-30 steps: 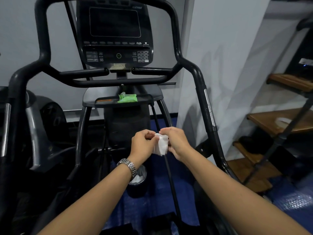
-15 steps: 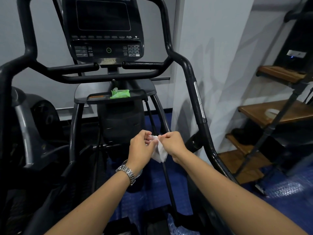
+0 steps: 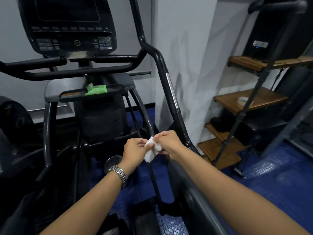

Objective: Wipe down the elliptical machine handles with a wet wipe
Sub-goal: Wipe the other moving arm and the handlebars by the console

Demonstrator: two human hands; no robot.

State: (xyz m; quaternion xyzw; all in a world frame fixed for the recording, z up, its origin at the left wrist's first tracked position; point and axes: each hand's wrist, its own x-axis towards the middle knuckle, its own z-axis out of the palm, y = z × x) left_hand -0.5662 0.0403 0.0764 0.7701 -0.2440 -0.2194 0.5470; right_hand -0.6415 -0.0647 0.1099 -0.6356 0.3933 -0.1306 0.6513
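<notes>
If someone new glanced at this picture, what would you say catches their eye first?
Probably the white wet wipe, pinched between the left hand and right hand at centre frame. Then the bright green wipe pack on the dark tray below the console. The black right handle slants up just beyond the hands.

wipes packet (image 3: 96, 89) on tray (image 3: 55, 96) below console (image 3: 71, 26), shelves (image 3: 250, 100) right
</notes>
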